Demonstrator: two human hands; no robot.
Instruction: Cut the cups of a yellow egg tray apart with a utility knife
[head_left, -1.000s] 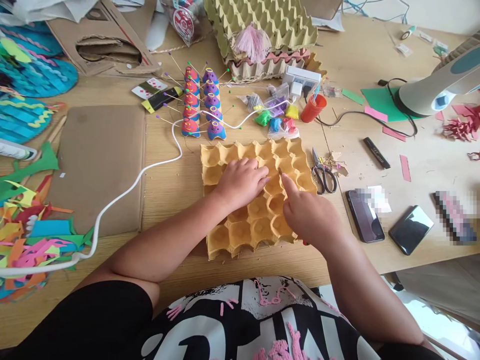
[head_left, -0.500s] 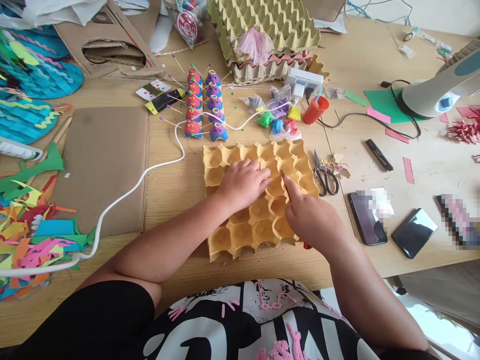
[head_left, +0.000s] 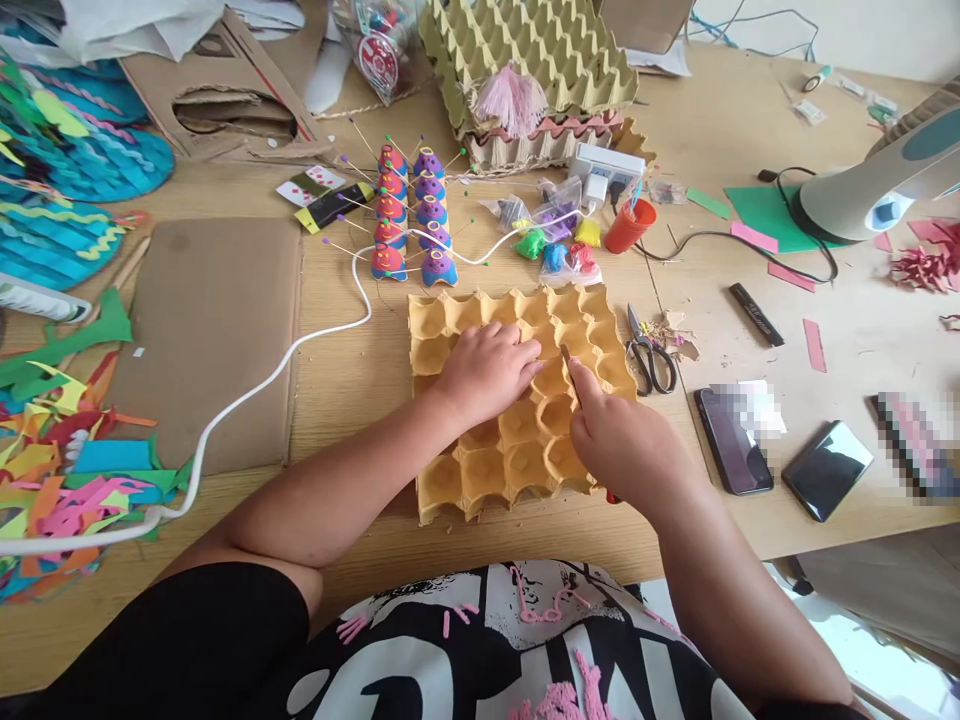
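A yellow egg tray (head_left: 523, 462) lies on the wooden table in front of me. My left hand (head_left: 491, 370) rests on its middle, the fingers curled over a ridge and pressed together. My right hand (head_left: 611, 425) grips a narrow knife (head_left: 568, 357) over the right part of the tray, with its tip against the cardboard. A bit of red shows under that hand by the tray's lower right edge. Just right of the tray lie black-handled scissors (head_left: 651, 355).
Red and purple painted figures (head_left: 390, 262) stand behind the tray, a white cable (head_left: 270, 375) running past them. Also around are stacked egg trays (head_left: 525, 60), clay bags (head_left: 555, 255), a red cup (head_left: 630, 225), phones (head_left: 735, 440), flat cardboard (head_left: 217, 340) and paper scraps (head_left: 82, 490).
The view has shifted very slightly. Both hands stay in nearly the same place on the tray, and the knife has barely moved.
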